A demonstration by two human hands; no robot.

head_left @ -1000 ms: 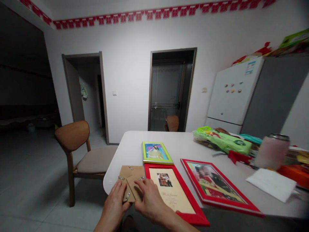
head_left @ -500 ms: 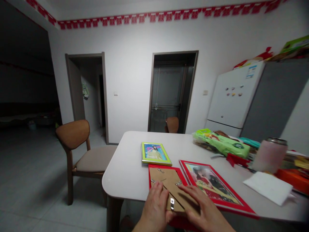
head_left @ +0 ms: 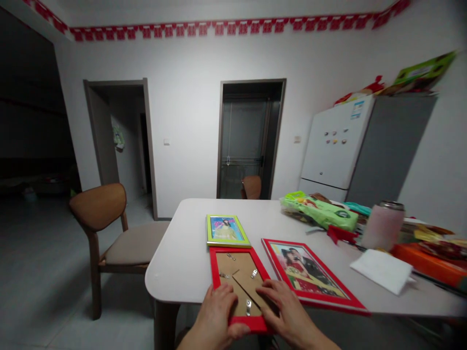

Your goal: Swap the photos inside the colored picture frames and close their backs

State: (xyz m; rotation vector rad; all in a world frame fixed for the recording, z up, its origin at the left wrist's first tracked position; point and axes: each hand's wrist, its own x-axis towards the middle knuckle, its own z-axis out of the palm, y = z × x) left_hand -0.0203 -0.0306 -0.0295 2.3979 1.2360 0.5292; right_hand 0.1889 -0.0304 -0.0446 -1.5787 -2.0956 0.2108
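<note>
A red photo frame [head_left: 215, 270] lies face down at the table's near edge, its brown backing board [head_left: 241, 265] seated inside the red rim. Small metal clips and a slanting support strip are on the board. My left hand [head_left: 218, 308] grips the frame's near left corner, fingers curled on the rim and board, thumb along the near edge. At the near right side my right hand [head_left: 286, 306] holds it too, fingertips on the board. Beyond it lies a yellow-green framed photo [head_left: 228, 230]. To the right is a larger red framed photo [head_left: 310, 272], face up.
On the right of the white table [head_left: 182, 257] are a green packet [head_left: 321, 214], a pink jar [head_left: 385, 226], white folded paper [head_left: 381, 270] and an orange box [head_left: 426, 262]. A wooden chair [head_left: 98, 209] stands left; a fridge [head_left: 332, 146] is behind right.
The backing board, raised and overlapping the near rim earlier, now lies down within the red frame. Both hands have shifted to the frame's near corners. The view has turned slightly right.
</note>
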